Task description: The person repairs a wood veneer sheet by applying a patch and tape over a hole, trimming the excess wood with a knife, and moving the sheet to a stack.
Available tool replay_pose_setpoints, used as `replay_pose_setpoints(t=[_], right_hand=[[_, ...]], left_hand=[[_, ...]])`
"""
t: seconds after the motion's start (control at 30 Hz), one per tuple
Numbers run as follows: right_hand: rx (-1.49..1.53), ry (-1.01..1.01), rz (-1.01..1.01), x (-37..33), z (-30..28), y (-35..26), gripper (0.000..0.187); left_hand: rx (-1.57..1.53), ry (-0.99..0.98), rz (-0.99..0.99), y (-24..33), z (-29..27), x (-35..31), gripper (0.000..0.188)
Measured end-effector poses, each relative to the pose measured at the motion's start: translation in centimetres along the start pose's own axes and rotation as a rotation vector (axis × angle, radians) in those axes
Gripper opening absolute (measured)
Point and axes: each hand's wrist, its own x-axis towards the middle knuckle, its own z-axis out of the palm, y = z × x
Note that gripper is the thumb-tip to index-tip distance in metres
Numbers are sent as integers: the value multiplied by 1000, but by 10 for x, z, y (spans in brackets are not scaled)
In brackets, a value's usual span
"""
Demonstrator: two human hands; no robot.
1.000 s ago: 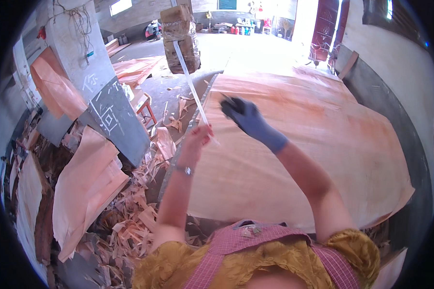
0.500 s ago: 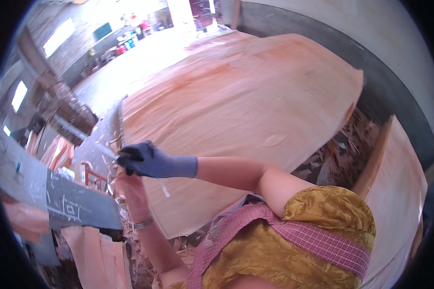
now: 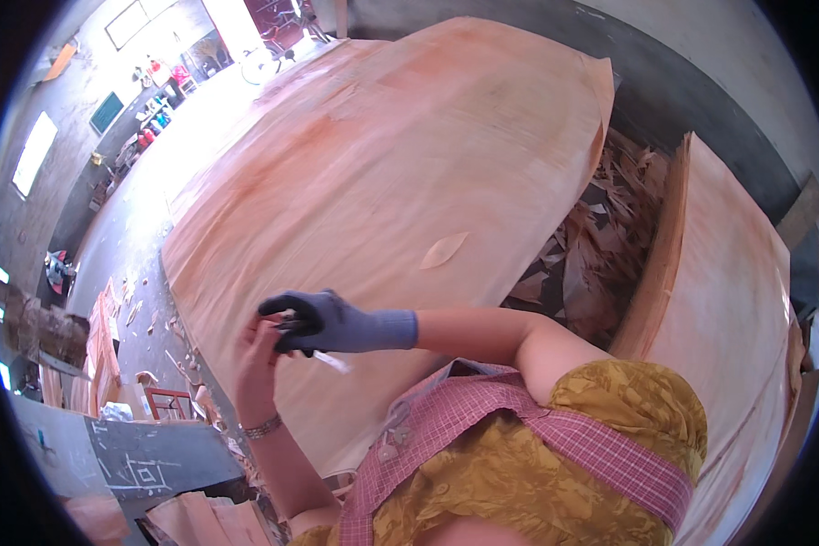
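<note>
My right hand (image 3: 337, 323) wears a blue knitted glove with black-coated fingers. Its fingers are curled closed, and a thin white strip (image 3: 331, 362) sticks out below them. My left hand (image 3: 257, 350), bare and with a bracelet at the wrist, meets the gloved fingertips. Its fingers are bent together at the same spot; anything between them is hidden. Both hands are above the near left part of a large stack of thin wood veneer sheets (image 3: 364, 182). A leaf-shaped loose piece of veneer (image 3: 444, 250) lies on the top sheet.
Another veneer stack (image 3: 710, 273) stands at the right. Torn veneer scraps (image 3: 610, 227) fill the gap between the stacks. At lower left are a grey board with chalk marks (image 3: 155, 460), a red frame (image 3: 170, 403) and more veneer pieces (image 3: 214, 519). A grey wall (image 3: 682, 82) runs behind.
My view has swung, so the stack appears further left and the grey board lower. My hands stay together; the gloved hand now sits slightly further right and lower in view.
</note>
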Motion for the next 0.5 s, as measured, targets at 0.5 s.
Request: replay_pose_setpoints(t=[0.5], right_hand=[[252,498,799,-254,-233,122,30]], left_hand=[[794,28,-267,-232,169,193,25]])
